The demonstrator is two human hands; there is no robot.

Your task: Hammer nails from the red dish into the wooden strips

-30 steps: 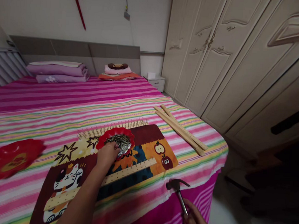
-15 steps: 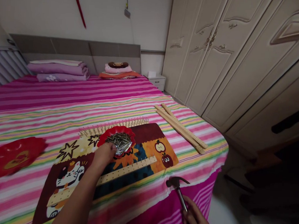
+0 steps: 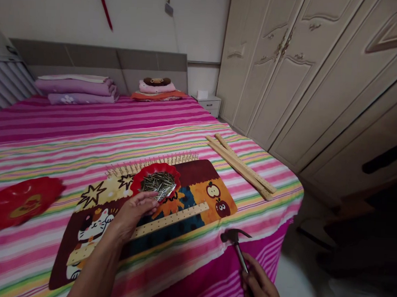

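Observation:
My left hand (image 3: 133, 214) is at the near edge of a red scalloped dish (image 3: 137, 183), its thumb and fingers drawn together. What they pinch, if anything, is too small to make out. Loose metal nails (image 3: 158, 182) fill the dish. Under my left forearm runs a pale wooden strip (image 3: 171, 219) with rows of holes and a few nails standing at its right part. My right hand (image 3: 261, 282) grips a claw hammer (image 3: 236, 241) by the handle, head pointing away, near the bed's front edge.
A patterned mat (image 3: 217, 174) lies under the dish and strip. Behind it is another strip (image 3: 117, 170) bristling with upright nails. Several bare wooden strips (image 3: 240, 166) lie to the right. A red plate-like piece (image 3: 22, 201) is at left; wardrobe doors (image 3: 265, 72) stand beyond the bed.
My left hand has drawn back from the nails toward me, its fingers now stretched out more and near the dish's edge. My right hand and the hammer stay almost in place.

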